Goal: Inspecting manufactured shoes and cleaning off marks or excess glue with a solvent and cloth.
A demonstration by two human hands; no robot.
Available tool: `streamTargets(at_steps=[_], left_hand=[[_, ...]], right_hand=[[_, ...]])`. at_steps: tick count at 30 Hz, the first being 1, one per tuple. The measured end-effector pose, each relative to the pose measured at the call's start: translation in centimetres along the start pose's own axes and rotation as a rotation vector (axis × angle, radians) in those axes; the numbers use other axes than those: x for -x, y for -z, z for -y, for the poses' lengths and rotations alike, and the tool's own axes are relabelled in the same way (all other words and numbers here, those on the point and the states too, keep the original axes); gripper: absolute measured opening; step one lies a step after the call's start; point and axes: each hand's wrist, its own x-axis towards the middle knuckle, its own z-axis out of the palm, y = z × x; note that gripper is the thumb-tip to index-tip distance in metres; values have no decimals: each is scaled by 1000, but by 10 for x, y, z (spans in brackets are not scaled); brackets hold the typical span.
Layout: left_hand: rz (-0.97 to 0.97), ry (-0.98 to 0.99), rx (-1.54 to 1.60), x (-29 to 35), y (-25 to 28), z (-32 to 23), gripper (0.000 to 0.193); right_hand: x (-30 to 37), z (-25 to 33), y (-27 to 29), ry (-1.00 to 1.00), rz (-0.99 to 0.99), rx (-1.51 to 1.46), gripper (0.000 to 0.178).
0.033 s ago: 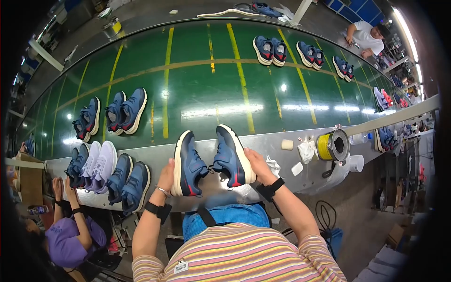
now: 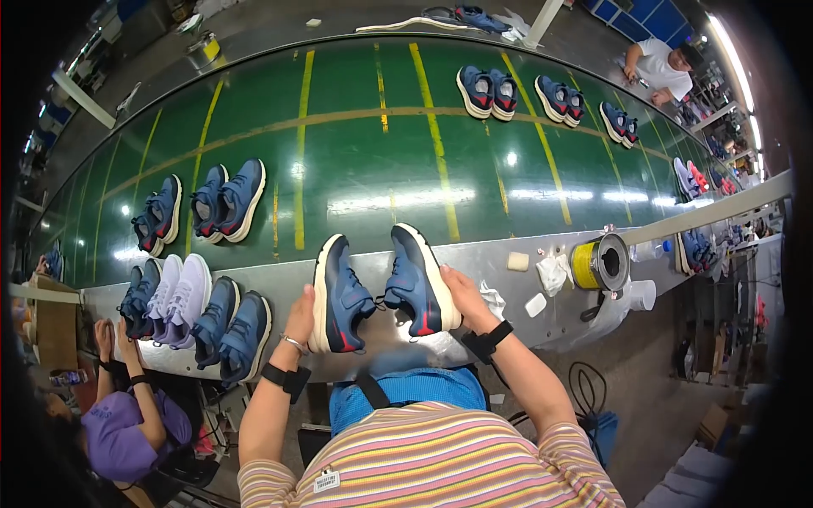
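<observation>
In front of me, a pair of blue sneakers is held at the metal ledge, toes pointing away and white soles outward. My left hand [image 2: 301, 320] grips the left sneaker [image 2: 345, 292] by the outer side of its sole near the heel. My right hand [image 2: 466, 298] has hold of the right sneaker [image 2: 415, 284] in the same way from the other side. Both shoes have red patches near the heel and dark toes. A gap lies between them, with dark loops reaching into it. Most of my fingers are hidden behind the soles.
Beyond the metal ledge [image 2: 500, 292] runs a green conveyor belt [image 2: 356, 157] carrying several sneaker pairs. More shoes, including a lilac pair [image 2: 179, 300], stand at left, beside a co-worker in purple [image 2: 127, 432]. To the right are a yellow-banded can [image 2: 586, 264], a sponge [image 2: 517, 260] and crumpled white cloth [image 2: 555, 273].
</observation>
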Motion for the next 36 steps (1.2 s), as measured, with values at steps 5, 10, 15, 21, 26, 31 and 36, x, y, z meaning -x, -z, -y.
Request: streamTargets(at_steps=[5, 10, 15, 21, 26, 31, 36], left_hand=[[-136, -16, 5, -5, -8, 0, 67], [-144, 137, 506, -25, -31, 2, 64], [-80, 224, 740, -17, -39, -32, 60], [-47, 286, 910, -25, -46, -35, 54], [-53, 286, 981, -27, -56, -40, 56], [146, 297, 1149, -33, -57, -30, 54], [153, 111, 1166, -34, -61, -21, 56]], right_hand=[[-2, 6, -6, 20, -81, -55, 39], [6, 22, -17, 37, -148, -257, 41], [7, 26, -26, -26, -144, -364, 49], [3, 25, -37, -65, -128, -536, 50], [-4, 20, -40, -126, -143, -666, 50], [-13, 7, -44, -122, -70, -804, 49], [-16, -2, -42, -135, 51, -883, 46]])
